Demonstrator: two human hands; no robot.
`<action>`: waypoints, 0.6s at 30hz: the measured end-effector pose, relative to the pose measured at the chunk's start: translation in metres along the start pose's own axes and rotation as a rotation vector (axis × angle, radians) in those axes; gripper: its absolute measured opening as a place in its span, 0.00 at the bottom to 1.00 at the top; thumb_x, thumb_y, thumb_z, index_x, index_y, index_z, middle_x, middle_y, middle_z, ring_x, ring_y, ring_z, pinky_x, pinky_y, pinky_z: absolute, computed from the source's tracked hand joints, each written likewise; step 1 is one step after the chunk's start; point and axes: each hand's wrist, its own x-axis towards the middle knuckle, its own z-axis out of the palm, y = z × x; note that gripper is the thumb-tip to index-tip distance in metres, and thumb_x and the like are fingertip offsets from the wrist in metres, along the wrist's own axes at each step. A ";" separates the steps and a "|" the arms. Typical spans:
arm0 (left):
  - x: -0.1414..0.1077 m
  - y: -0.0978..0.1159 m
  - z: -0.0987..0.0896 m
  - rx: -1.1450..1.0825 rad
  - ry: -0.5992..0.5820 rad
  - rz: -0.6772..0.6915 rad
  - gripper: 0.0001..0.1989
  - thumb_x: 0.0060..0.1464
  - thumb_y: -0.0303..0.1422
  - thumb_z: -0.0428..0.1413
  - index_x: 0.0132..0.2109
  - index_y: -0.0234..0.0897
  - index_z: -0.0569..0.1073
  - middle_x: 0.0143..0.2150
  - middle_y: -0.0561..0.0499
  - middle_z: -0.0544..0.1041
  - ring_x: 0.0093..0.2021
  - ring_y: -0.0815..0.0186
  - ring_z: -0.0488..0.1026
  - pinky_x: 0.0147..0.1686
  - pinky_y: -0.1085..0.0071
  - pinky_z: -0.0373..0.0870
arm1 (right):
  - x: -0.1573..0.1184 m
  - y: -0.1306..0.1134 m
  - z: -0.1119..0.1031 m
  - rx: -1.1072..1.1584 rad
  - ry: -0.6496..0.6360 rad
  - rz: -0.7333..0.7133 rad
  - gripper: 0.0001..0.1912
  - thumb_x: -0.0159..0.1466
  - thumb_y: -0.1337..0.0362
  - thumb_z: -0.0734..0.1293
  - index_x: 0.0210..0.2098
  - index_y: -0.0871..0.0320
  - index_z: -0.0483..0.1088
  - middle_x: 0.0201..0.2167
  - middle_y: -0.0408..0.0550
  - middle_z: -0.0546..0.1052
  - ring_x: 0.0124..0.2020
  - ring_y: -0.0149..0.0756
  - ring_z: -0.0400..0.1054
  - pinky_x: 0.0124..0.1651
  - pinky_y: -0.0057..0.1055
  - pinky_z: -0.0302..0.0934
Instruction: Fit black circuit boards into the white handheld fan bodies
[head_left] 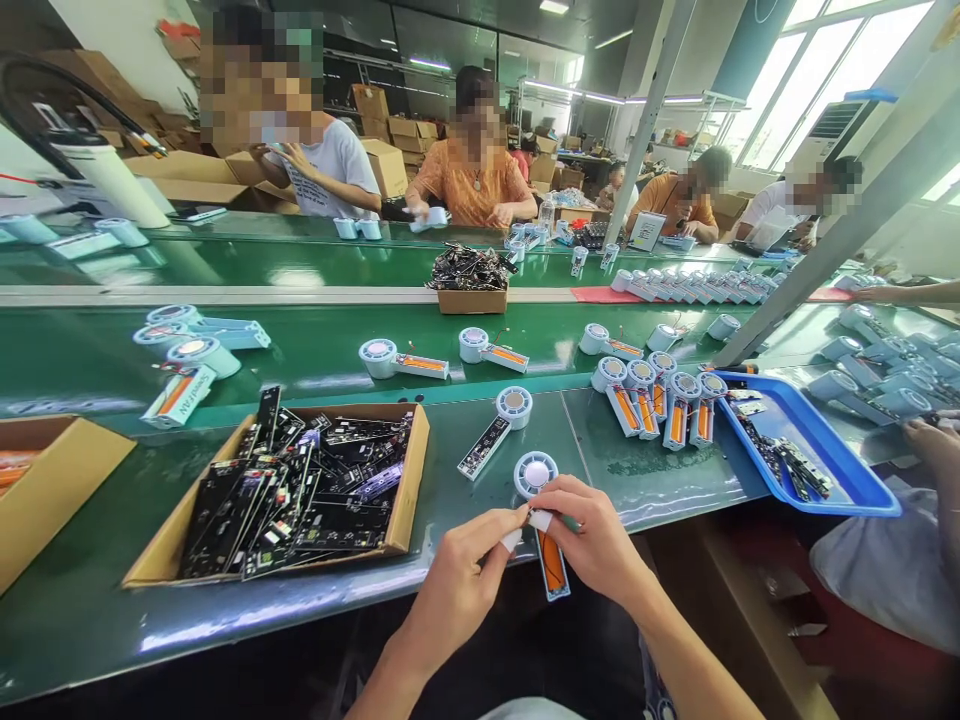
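A light blue handheld fan [535,472] lies under my hands at the table's front edge, its open handle showing an orange strip inside and jutting past the edge. My left hand [471,565] has thumb and forefinger pinched together over the fan's neck. Beside it, my right hand [592,535] is closed in a pinch too, its fingertips meeting the left ones. White coverings wrap some fingertips. Whatever small part is between the fingers is hidden. Just beyond lies another fan [514,407] with a black circuit board [484,447] in its handle.
A cardboard box [418,480] of black circuit boards stands left. Several orange-striped fans [640,374] cluster right, near a blue tray [862,497] holding boards. More fans [377,358] lie on the green conveyor [315,345]. A slanted post [780,270] rises at right; co-workers sit opposite.
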 end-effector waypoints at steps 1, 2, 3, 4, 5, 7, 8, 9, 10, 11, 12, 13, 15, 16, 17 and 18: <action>0.000 0.001 0.002 0.012 0.013 -0.005 0.16 0.63 0.27 0.50 0.51 0.42 0.80 0.45 0.47 0.84 0.40 0.63 0.82 0.41 0.72 0.79 | -0.001 -0.001 0.000 -0.022 0.014 0.000 0.09 0.68 0.69 0.65 0.40 0.56 0.78 0.39 0.50 0.77 0.40 0.38 0.73 0.43 0.30 0.66; -0.001 0.004 0.004 0.023 0.031 -0.019 0.16 0.63 0.28 0.50 0.51 0.42 0.80 0.46 0.47 0.84 0.42 0.62 0.82 0.44 0.70 0.78 | -0.002 -0.003 0.000 -0.058 0.026 0.007 0.09 0.68 0.69 0.64 0.41 0.55 0.78 0.38 0.50 0.77 0.40 0.38 0.72 0.43 0.30 0.66; -0.002 0.007 0.006 0.027 0.044 -0.044 0.16 0.63 0.29 0.50 0.52 0.42 0.79 0.48 0.46 0.83 0.44 0.60 0.81 0.46 0.68 0.78 | -0.002 -0.006 -0.001 -0.096 0.031 0.025 0.10 0.68 0.68 0.64 0.42 0.55 0.78 0.37 0.49 0.76 0.40 0.38 0.71 0.42 0.30 0.65; -0.004 0.011 0.008 0.017 0.048 -0.079 0.16 0.64 0.31 0.49 0.53 0.41 0.78 0.49 0.46 0.83 0.47 0.59 0.81 0.48 0.67 0.77 | -0.003 -0.009 -0.003 -0.122 0.026 0.055 0.11 0.69 0.67 0.63 0.42 0.54 0.78 0.36 0.48 0.75 0.38 0.37 0.71 0.41 0.30 0.65; -0.007 0.015 0.009 -0.004 0.043 -0.124 0.17 0.65 0.33 0.48 0.55 0.42 0.77 0.50 0.45 0.83 0.49 0.58 0.80 0.49 0.65 0.77 | -0.004 -0.012 -0.006 -0.123 0.011 0.102 0.11 0.69 0.66 0.62 0.41 0.54 0.78 0.34 0.47 0.75 0.36 0.36 0.70 0.39 0.30 0.64; -0.011 0.021 0.011 -0.069 0.025 -0.215 0.19 0.67 0.36 0.46 0.57 0.43 0.76 0.51 0.46 0.82 0.53 0.57 0.78 0.51 0.64 0.76 | -0.007 -0.016 -0.010 -0.032 -0.029 0.239 0.11 0.70 0.62 0.62 0.39 0.55 0.77 0.30 0.44 0.75 0.31 0.34 0.68 0.35 0.28 0.61; -0.013 0.022 0.012 -0.104 0.021 -0.255 0.19 0.67 0.37 0.45 0.57 0.44 0.76 0.51 0.46 0.82 0.54 0.57 0.78 0.52 0.64 0.75 | -0.008 -0.017 -0.011 0.056 -0.037 0.309 0.11 0.70 0.60 0.63 0.39 0.55 0.76 0.29 0.44 0.75 0.30 0.33 0.67 0.33 0.27 0.61; -0.014 0.021 0.014 -0.131 0.032 -0.288 0.19 0.67 0.37 0.45 0.55 0.44 0.77 0.50 0.46 0.82 0.53 0.56 0.78 0.51 0.63 0.75 | -0.009 -0.016 -0.012 0.159 -0.034 0.364 0.10 0.68 0.58 0.65 0.39 0.56 0.76 0.29 0.43 0.75 0.29 0.33 0.67 0.33 0.27 0.61; -0.013 0.019 0.017 -0.147 0.051 -0.316 0.18 0.66 0.38 0.46 0.52 0.43 0.78 0.48 0.46 0.82 0.50 0.56 0.79 0.49 0.63 0.76 | -0.009 -0.014 -0.012 0.268 -0.024 0.403 0.10 0.66 0.56 0.68 0.39 0.57 0.75 0.30 0.43 0.75 0.30 0.32 0.67 0.33 0.27 0.61; -0.012 0.016 0.020 -0.155 0.072 -0.343 0.16 0.64 0.38 0.48 0.49 0.42 0.78 0.45 0.46 0.82 0.45 0.57 0.79 0.46 0.63 0.76 | -0.010 -0.011 -0.012 0.382 -0.016 0.428 0.11 0.64 0.56 0.69 0.39 0.58 0.74 0.30 0.43 0.76 0.30 0.32 0.68 0.34 0.27 0.62; -0.009 0.012 0.024 -0.156 0.086 -0.373 0.14 0.61 0.38 0.52 0.47 0.40 0.78 0.42 0.46 0.82 0.39 0.58 0.79 0.41 0.64 0.76 | -0.010 -0.008 -0.012 0.494 -0.017 0.441 0.12 0.63 0.55 0.70 0.39 0.58 0.74 0.29 0.43 0.75 0.29 0.32 0.67 0.34 0.27 0.62; -0.006 0.009 0.028 -0.154 0.092 -0.410 0.13 0.57 0.38 0.56 0.47 0.39 0.77 0.40 0.47 0.81 0.33 0.60 0.78 0.37 0.65 0.76 | -0.009 -0.006 -0.012 0.595 -0.027 0.450 0.13 0.62 0.55 0.70 0.38 0.58 0.73 0.28 0.43 0.75 0.27 0.31 0.66 0.33 0.27 0.62; 0.003 0.003 0.035 -0.168 0.079 -0.499 0.17 0.49 0.39 0.62 0.45 0.37 0.76 0.37 0.48 0.80 0.26 0.64 0.72 0.30 0.67 0.73 | -0.009 -0.005 -0.011 0.720 -0.050 0.456 0.14 0.62 0.53 0.70 0.35 0.59 0.72 0.25 0.41 0.73 0.25 0.29 0.64 0.31 0.26 0.61; 0.007 0.001 0.037 -0.220 0.054 -0.535 0.17 0.47 0.39 0.64 0.44 0.37 0.76 0.36 0.48 0.80 0.25 0.65 0.72 0.29 0.68 0.72 | -0.009 -0.005 -0.011 0.745 -0.061 0.445 0.15 0.62 0.52 0.70 0.33 0.59 0.72 0.25 0.41 0.72 0.24 0.29 0.63 0.30 0.26 0.60; 0.010 0.000 0.038 -0.312 0.018 -0.559 0.17 0.46 0.39 0.64 0.43 0.36 0.76 0.37 0.48 0.80 0.26 0.65 0.72 0.30 0.68 0.72 | -0.010 -0.005 -0.011 0.751 -0.077 0.423 0.16 0.62 0.52 0.70 0.32 0.59 0.71 0.25 0.42 0.72 0.25 0.28 0.63 0.30 0.26 0.60; 0.013 0.000 0.038 -0.436 -0.027 -0.566 0.16 0.46 0.39 0.65 0.41 0.36 0.76 0.37 0.48 0.80 0.29 0.64 0.74 0.33 0.67 0.72 | -0.011 -0.005 -0.010 0.753 -0.095 0.397 0.16 0.62 0.51 0.70 0.31 0.60 0.71 0.26 0.42 0.72 0.25 0.28 0.63 0.31 0.25 0.60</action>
